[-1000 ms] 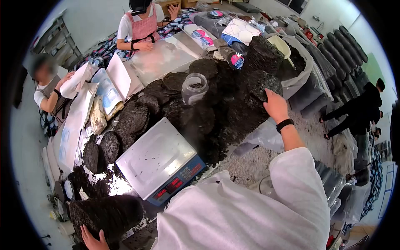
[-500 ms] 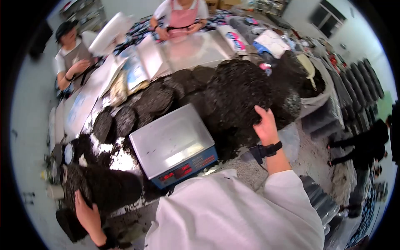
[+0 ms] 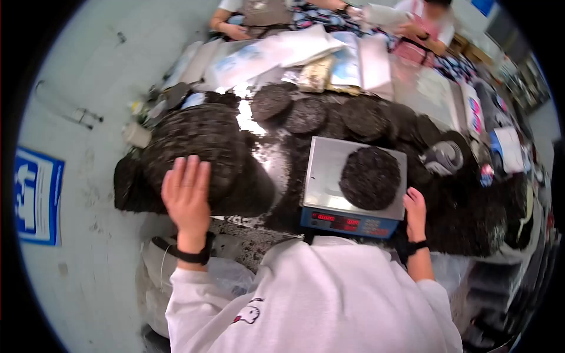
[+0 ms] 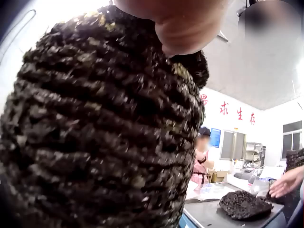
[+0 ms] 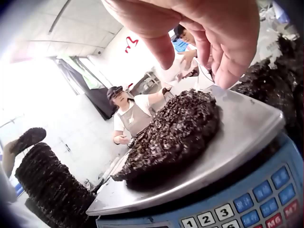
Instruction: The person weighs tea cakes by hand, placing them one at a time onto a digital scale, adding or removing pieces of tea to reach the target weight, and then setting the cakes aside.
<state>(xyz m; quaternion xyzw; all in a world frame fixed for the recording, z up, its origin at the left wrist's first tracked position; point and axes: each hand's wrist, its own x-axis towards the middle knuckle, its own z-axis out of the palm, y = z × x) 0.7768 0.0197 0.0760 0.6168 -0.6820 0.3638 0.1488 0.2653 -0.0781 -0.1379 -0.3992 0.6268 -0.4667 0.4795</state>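
The right hand point(image 3: 415, 207) holds nothing, thumb and fingers apart, beside the scale point(image 3: 322, 170). The left hand point(image 3: 187, 189), fingers straight, is at the big stack point(image 3: 220, 138). The dark round cake point(image 3: 371, 178) sits on the scale. It looks light and crumbly; hold its edges softly.

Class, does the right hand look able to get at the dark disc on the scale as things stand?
Probably yes: the right hand appears empty beside the scale, near the dark disc, and nothing visible blocks the way between them.
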